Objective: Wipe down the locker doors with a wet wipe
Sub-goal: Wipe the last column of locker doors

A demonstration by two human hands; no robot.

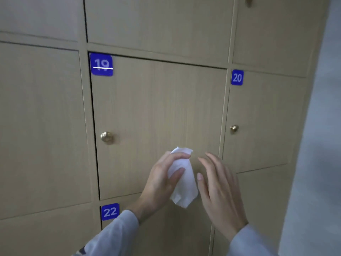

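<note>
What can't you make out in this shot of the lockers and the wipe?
Head view only:
- Whether the wet wipe touches door 19: the left hand holds it in front.
- Door 22: mostly behind the sleeves, cut by the bottom edge.
- Top-right knob: cut by the top edge.
- Right hand: open, blurred.

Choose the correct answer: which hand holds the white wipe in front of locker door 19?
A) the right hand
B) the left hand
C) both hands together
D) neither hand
B: the left hand has its fingers and thumb curled round the wipe, while the right hand is open beside it.
</note>
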